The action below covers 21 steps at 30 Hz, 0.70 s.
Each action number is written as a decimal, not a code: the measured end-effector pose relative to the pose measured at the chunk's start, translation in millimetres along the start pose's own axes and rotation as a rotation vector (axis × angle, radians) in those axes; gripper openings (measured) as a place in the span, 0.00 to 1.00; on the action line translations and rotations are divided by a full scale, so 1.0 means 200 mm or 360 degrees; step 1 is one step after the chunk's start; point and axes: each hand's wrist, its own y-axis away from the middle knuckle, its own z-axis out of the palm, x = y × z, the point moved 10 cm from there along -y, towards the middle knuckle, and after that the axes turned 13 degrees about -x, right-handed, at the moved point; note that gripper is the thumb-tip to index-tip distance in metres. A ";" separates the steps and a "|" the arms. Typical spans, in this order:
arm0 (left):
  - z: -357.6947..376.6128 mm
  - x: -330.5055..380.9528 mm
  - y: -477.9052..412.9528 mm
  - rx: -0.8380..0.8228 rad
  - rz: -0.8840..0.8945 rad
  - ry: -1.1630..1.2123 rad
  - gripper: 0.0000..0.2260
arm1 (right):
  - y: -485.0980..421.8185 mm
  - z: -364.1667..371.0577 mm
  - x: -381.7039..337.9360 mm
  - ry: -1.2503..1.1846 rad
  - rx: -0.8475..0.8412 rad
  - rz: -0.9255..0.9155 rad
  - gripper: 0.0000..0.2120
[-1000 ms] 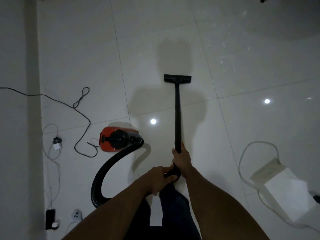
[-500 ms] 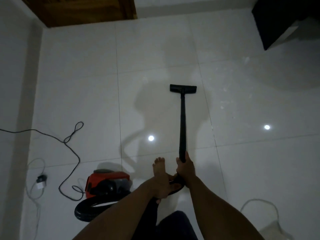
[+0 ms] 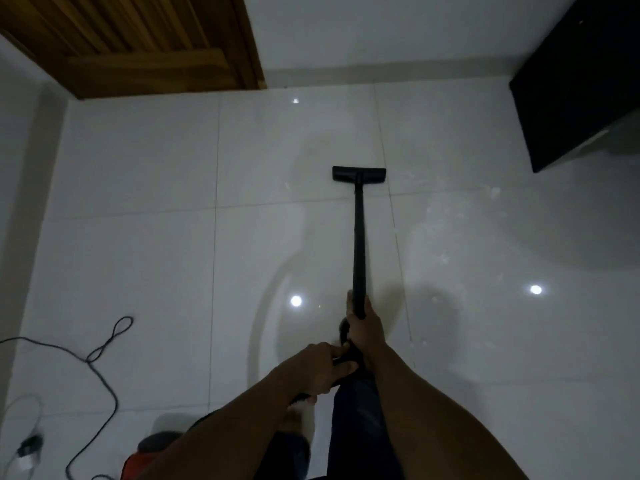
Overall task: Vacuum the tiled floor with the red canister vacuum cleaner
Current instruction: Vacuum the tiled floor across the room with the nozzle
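A long black vacuum wand (image 3: 358, 244) runs straight ahead of me over the glossy white tiled floor (image 3: 145, 258). Its flat black floor head (image 3: 359, 174) rests on the tiles near a grout line. My right hand (image 3: 363, 323) grips the wand's lower end. My left hand (image 3: 317, 370) is closed on the black handle just behind it. The red canister vacuum (image 3: 152, 455) shows only partly at the bottom left, mostly hidden under my left forearm.
A wooden door (image 3: 138, 43) stands at the far left, next to a white wall. A dark piece of furniture (image 3: 581, 84) fills the far right corner. A black power cord (image 3: 100, 365) loops over the left tiles, beside a white cable and plug (image 3: 26, 448).
The view has moved forward toward the door and wall. The floor head has slid further ahead over the tiles. The canister has dropped to the bottom edge; the white box at right is out of view.
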 end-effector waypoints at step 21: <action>-1.33 1.10 -0.76 0.0254 0.0010 0.0233 0.24 | -1.07 -0.89 -1.40 -0.0023 -0.0214 0.0017 0.33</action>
